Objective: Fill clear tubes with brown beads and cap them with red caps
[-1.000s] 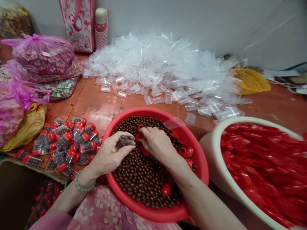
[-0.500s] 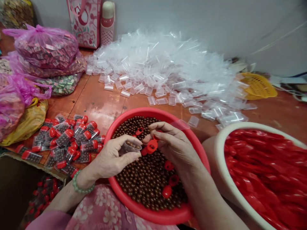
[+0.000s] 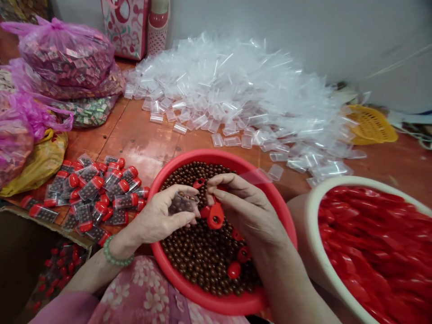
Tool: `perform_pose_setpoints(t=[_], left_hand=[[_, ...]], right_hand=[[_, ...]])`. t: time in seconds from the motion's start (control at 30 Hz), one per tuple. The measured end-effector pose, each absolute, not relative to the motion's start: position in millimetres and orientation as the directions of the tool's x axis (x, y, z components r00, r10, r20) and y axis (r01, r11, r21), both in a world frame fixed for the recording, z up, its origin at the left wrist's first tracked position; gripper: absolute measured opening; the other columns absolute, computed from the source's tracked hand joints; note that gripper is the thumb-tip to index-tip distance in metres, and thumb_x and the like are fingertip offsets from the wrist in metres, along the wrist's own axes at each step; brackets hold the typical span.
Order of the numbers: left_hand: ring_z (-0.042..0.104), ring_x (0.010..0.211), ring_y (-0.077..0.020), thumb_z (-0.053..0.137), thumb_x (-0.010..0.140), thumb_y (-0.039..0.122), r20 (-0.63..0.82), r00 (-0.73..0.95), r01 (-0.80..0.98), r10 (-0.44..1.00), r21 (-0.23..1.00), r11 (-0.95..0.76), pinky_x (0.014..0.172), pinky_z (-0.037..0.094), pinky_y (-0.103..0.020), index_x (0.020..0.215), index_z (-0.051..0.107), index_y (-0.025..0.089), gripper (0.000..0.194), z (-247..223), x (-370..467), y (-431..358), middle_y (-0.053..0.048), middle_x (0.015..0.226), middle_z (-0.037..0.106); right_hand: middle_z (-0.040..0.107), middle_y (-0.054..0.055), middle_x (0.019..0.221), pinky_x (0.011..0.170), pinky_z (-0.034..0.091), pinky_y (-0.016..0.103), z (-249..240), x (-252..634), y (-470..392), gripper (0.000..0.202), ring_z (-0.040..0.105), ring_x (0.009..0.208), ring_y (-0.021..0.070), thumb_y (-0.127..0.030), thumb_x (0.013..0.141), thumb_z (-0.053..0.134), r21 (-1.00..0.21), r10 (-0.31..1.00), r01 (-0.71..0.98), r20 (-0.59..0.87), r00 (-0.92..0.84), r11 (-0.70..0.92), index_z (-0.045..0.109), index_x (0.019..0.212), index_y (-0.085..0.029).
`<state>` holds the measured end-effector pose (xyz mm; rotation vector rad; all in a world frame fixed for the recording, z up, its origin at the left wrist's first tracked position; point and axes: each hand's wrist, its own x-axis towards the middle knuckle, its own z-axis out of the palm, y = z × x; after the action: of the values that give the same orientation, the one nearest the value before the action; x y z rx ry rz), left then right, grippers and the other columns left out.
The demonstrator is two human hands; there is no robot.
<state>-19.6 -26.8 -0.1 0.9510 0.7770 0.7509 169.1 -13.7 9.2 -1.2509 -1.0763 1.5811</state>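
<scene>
Over the red basin (image 3: pixel 290 225) of brown balls (image 3: pixel 202 265), my left hand (image 3: pixel 165 216) grips a clear plastic container (image 3: pixel 184 203) with brown balls inside it. Beside it, my right hand (image 3: pixel 246 207) pinches a red flip-top cap (image 3: pixel 215 216) that hangs below the fingertips with a ring-shaped opening. The cap and the container's mouth are close together; whether they touch I cannot tell. A few more red caps (image 3: pixel 234 270) lie on the balls below my right hand.
Filled containers with red caps (image 3: pixel 97 193) lie heaped on the table at left. Empty clear containers (image 3: pixel 229 94) are piled at the back. A white tub (image 3: pixel 312 225) of red caps stands at right. Purple plastic bags (image 3: pixel 67 58) and a yellow basket (image 3: pixel 371 126) sit farther off.
The container in my left hand has tipped, and balls now show up to its mouth. The red cap in my right hand has dropped slightly and turned downward. The view has shifted a little.
</scene>
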Motion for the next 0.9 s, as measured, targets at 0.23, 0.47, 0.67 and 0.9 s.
perform_pose_setpoints(t=[0.23,0.47,0.67,0.9], left_hand=[[0.06,0.071,-0.01,0.061,0.074,0.011,-0.243,0.561,-0.208,0.791,0.883,0.42,0.068,0.048,-0.025,0.118,0.051,0.014,0.045,-6.2,-18.1,-27.8,-0.001,0.084,0.062],[0.058,0.065,-0.0086,0.061,0.071,0.011,-0.247,0.641,-0.2,0.727,0.861,0.468,0.062,0.048,-0.022,0.111,0.054,0.013,0.041,-6.5,-17.0,-22.6,-0.001,0.081,0.062],[0.057,0.061,-0.0076,0.061,0.068,0.014,-0.262,0.689,-0.18,0.676,0.841,0.51,0.061,0.047,-0.023,0.096,0.053,0.012,0.029,-8.2,-17.0,-19.0,0.0,0.077,0.061],[0.056,0.059,-0.007,0.06,0.067,0.008,-0.251,0.706,-0.146,0.662,0.863,0.483,0.06,0.046,-0.022,0.09,0.053,0.013,0.025,-11.6,-16.0,-16.5,0.002,0.075,0.06]], right_hand=[[0.047,-0.004,0.061,0.051,0.037,0.026,9.9,171.8,-12.8,0.02,0.043,0.053,0.011,-0.04,0.084,0.065,-0.984,0.953,0.08,-0.176,-0.245,-0.161,0.064,0.093,-0.022],[0.065,0.002,0.076,0.067,0.049,0.029,16.8,165.5,-1.9,0.016,0.061,0.069,0.0152,-0.032,0.091,0.056,-0.915,0.9,0.374,-0.03,-0.435,0.151,0.067,0.095,-0.023],[0.068,0.003,0.077,0.067,0.05,0.027,17.1,164.6,1.8,0.013,0.062,0.069,0.0149,-0.022,0.09,0.058,-0.808,0.83,0.415,0.154,-0.537,0.418,0.071,0.095,-0.022],[0.068,0.003,0.08,0.065,0.05,0.024,15.5,168.2,0.1,0.016,0.063,0.069,0.0132,-0.019,0.093,0.054,-0.706,0.769,0.454,0.202,-0.607,0.544,0.068,0.101,-0.021]])
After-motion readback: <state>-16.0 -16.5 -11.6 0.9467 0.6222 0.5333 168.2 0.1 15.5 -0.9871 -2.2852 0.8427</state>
